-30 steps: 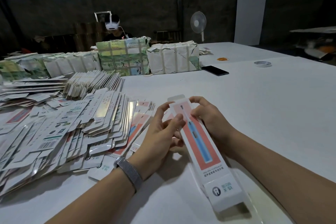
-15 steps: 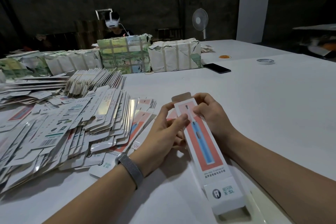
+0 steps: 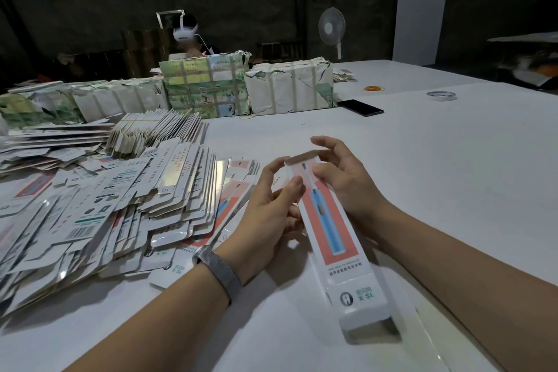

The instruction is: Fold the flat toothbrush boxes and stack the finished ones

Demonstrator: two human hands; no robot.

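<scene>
A broad white tabletop [image 3: 422,190] is seen filling most of the view. Its left part is covered by a sprawling heap of flat toothbrush boxes [image 3: 99,214], fanned out and overlapping, with a tighter row of flats [image 3: 157,136] leaned together behind the heap. Beyond these, along the far side, paper-wrapped bundles [image 3: 247,84] bound with tape are lined up. A person wearing a white headset [image 3: 184,35] is partly seen behind the bundles, and a standing fan [image 3: 331,26] is placed further right. A dark phone [image 3: 360,107] is laid just right of the bundles, with a tape roll [image 3: 441,96] and a small orange ring [image 3: 373,88] well apart from it.

Near the middle, a folded toothbrush box [image 3: 329,232], white with a coral panel and a blue toothbrush printed on it, is held between both hands, its near end lying close to the tabletop. The far left edge of the box is pinched by the left hand [image 3: 265,214], whose thumb is laid on top and whose fingers are curled beneath. The right hand [image 3: 347,184] is pressed against the right side, its thumb on the top face and its fingers spread loosely above the brown end flap [image 3: 302,156]. A grey mesh band [image 3: 219,272] is worn on the left wrist.
</scene>
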